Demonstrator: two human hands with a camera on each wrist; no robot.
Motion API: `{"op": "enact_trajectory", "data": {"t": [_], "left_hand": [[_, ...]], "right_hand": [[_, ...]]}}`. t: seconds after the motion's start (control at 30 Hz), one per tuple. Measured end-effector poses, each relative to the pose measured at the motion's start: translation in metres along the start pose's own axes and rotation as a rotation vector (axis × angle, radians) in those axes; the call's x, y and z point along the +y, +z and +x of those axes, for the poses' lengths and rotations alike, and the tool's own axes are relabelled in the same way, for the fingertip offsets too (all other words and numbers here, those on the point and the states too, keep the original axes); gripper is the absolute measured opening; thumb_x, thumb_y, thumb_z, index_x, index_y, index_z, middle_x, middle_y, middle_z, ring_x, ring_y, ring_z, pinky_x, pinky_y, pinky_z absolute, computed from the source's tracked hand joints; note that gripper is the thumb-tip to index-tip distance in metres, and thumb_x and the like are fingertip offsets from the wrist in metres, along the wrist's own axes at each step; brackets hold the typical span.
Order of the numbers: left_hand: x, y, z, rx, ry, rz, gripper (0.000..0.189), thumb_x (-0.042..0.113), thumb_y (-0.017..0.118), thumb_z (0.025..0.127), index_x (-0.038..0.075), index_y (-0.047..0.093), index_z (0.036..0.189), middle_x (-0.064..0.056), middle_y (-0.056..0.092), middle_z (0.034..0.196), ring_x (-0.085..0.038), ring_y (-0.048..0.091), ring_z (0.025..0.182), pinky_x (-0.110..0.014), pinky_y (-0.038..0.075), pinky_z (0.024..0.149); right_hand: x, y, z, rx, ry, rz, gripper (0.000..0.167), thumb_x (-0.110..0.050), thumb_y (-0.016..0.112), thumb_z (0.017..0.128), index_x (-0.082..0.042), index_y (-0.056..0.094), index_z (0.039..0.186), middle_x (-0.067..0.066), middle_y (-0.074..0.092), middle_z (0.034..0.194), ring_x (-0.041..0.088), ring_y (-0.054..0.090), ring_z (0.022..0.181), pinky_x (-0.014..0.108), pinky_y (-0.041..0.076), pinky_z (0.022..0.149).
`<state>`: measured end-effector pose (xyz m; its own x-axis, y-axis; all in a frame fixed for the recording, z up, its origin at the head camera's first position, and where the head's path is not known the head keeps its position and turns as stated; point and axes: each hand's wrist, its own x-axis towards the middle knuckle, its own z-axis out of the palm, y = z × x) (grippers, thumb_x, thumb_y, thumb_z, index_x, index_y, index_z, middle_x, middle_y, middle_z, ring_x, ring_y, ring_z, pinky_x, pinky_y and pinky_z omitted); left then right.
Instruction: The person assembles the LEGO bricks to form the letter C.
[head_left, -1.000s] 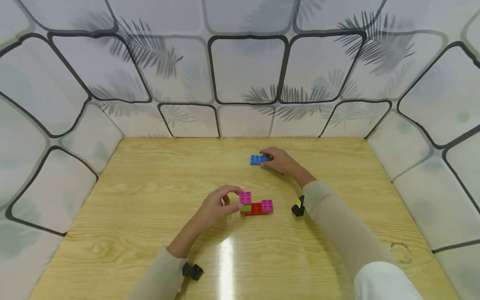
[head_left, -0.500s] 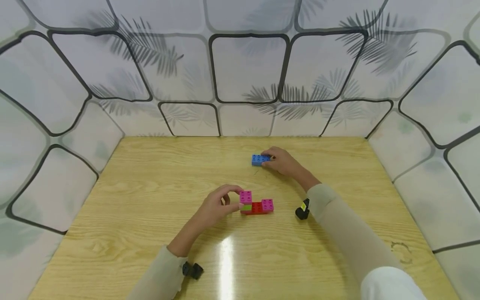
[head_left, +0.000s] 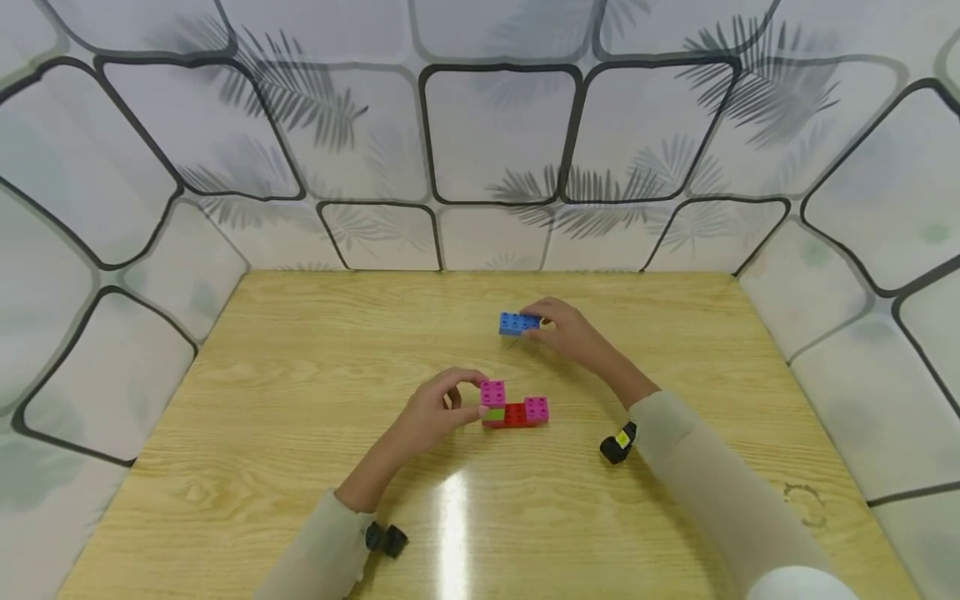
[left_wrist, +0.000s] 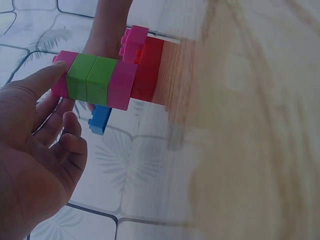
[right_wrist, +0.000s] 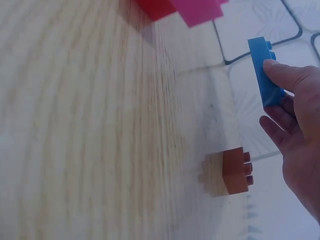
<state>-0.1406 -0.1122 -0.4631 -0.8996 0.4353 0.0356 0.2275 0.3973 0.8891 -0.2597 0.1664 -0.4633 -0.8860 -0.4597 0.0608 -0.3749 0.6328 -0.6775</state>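
My left hand point(head_left: 429, 418) pinches the top pink brick point(head_left: 492, 392) of a stack between thumb and fingers. The left wrist view shows two green bricks point(left_wrist: 91, 78) below it, then another pink brick point(left_wrist: 121, 85), on a long red brick point(left_wrist: 150, 70). A separate pink brick point(head_left: 536, 408) sits on the red brick's right end. Farther back, my right hand point(head_left: 570, 333) grips a blue brick point(head_left: 513, 323) by its right end. In the right wrist view the blue brick point(right_wrist: 262, 75) is held up off the table, studs facing up.
An orange-brown brick point(right_wrist: 235, 171) stands on the table below the right hand; in the head view that hand hides it. The wooden table point(head_left: 300, 358) is bordered by patterned panels point(head_left: 498, 137) at the back and both sides.
My right hand has raised the blue brick off the table, and its forearm has swung a little right and nearer. The left hand and the stack have stayed in place.
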Motion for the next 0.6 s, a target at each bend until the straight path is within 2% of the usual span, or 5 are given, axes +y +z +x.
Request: {"op": "enact_trajectory", "data": {"t": [0.3, 0.43, 0.6], "left_hand": [[-0.002, 0.000, 0.000, -0.002, 0.002, -0.006, 0.034, 0.034, 0.073, 0.094, 0.032, 0.064, 0.126, 0.011, 0.063, 0.119, -0.018, 0.054, 0.080, -0.029, 0.047, 0.061], [-0.001, 0.000, 0.000, -0.004, 0.000, -0.006, 0.034, 0.034, 0.073, 0.094, 0.032, 0.064, 0.126, 0.011, 0.063, 0.119, -0.018, 0.054, 0.080, -0.029, 0.047, 0.062], [0.000, 0.000, 0.000, 0.002, -0.002, -0.007, 0.034, 0.033, 0.074, 0.093, 0.031, 0.064, 0.126, 0.010, 0.063, 0.118, -0.018, 0.054, 0.080, -0.029, 0.047, 0.062]], "right_hand": [[-0.021, -0.005, -0.024, 0.019, -0.051, 0.006, 0.041, -0.029, 0.067, 0.099, -0.011, 0.062, 0.136, 0.008, 0.060, 0.129, 0.026, 0.056, 0.108, 0.044, 0.049, 0.085], [-0.028, -0.007, -0.035, 0.029, -0.054, 0.020, 0.041, -0.030, 0.067, 0.098, -0.012, 0.063, 0.135, 0.007, 0.061, 0.128, 0.024, 0.056, 0.108, 0.044, 0.050, 0.087], [-0.037, -0.009, -0.047, 0.041, -0.075, 0.052, 0.039, -0.029, 0.069, 0.097, -0.012, 0.065, 0.132, 0.007, 0.061, 0.128, 0.024, 0.057, 0.109, 0.051, 0.051, 0.093]]}}
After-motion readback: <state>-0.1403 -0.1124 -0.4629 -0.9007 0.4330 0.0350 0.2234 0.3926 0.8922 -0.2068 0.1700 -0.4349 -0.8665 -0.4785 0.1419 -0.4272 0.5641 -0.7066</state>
